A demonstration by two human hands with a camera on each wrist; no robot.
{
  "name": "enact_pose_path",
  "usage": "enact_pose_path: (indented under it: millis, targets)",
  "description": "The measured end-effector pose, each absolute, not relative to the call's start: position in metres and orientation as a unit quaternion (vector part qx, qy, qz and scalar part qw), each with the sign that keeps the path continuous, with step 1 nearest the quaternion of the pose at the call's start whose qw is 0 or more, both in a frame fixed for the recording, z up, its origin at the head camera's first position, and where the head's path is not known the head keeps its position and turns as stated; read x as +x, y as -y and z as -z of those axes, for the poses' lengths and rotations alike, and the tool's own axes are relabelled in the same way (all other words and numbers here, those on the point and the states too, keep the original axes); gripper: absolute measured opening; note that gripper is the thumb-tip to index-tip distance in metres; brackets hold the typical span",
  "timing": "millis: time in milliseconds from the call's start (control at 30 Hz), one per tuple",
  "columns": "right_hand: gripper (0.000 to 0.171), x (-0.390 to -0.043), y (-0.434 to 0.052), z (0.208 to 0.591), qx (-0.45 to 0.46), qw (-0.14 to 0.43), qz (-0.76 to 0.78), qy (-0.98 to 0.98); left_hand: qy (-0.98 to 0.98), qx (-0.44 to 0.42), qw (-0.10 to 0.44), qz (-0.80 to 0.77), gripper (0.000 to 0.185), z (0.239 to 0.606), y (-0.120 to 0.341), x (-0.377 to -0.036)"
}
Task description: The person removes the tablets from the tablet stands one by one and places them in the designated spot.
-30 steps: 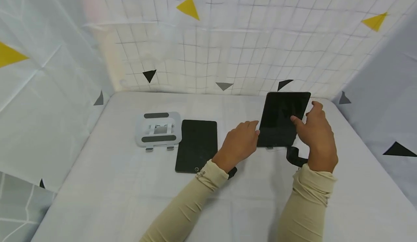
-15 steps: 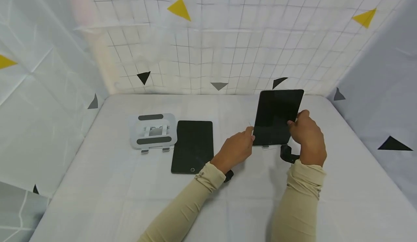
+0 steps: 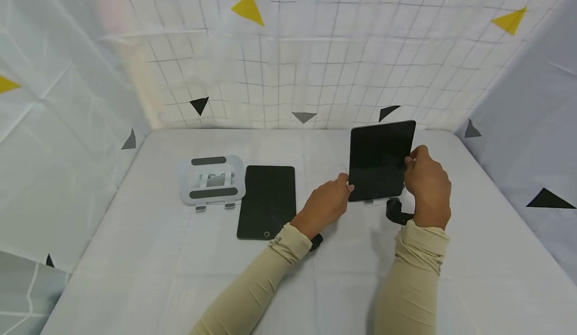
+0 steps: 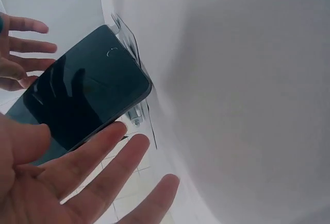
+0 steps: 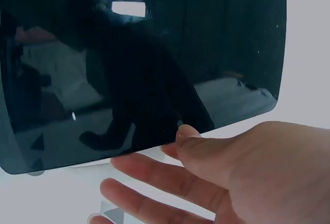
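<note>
A black tablet stands nearly upright, screen toward me, on a small clear stand right of the table's middle. My left hand reaches in from the left with straight fingers, their tips at the tablet's lower left edge. At the tablet's right edge is my right hand. Its thumb tip touches that edge. The left wrist view shows its fingers straight and spread beside the tablet.
A second black tablet lies flat left of my hands. Beside it sits a white folding stand with grey pads. The table is covered in white cloth and walled by patterned curtains on three sides.
The tablet now stands a little more upright. My right thumb has slid off the screen to the right edge and the hand has drawn lower. My left hand stays at the lower left edge.
</note>
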State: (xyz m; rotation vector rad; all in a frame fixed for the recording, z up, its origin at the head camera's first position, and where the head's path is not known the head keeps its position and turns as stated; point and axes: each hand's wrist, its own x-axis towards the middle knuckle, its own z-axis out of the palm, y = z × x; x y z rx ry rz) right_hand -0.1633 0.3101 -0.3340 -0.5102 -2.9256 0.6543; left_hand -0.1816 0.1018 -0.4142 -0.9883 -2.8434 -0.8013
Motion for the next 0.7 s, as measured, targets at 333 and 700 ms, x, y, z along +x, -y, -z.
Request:
enact_pose_path:
  millis: [333, 700]
  targets:
    - [0.040, -0.1612, -0.3095, 0.3345, -0.168, 0.051, -0.220, 0.960, 0.907, -0.314, 0.008, 0.282, 0.029, 0.4152, -0.0989, -0.1835]
    - [0.045, -0.1598, -0.3086, 0.3300, -0.142, 0.060, -0.207, 0.966, 0.907, -0.292, 0.020, 0.302, 0.028, 0.4147, -0.0956, -0.1857]
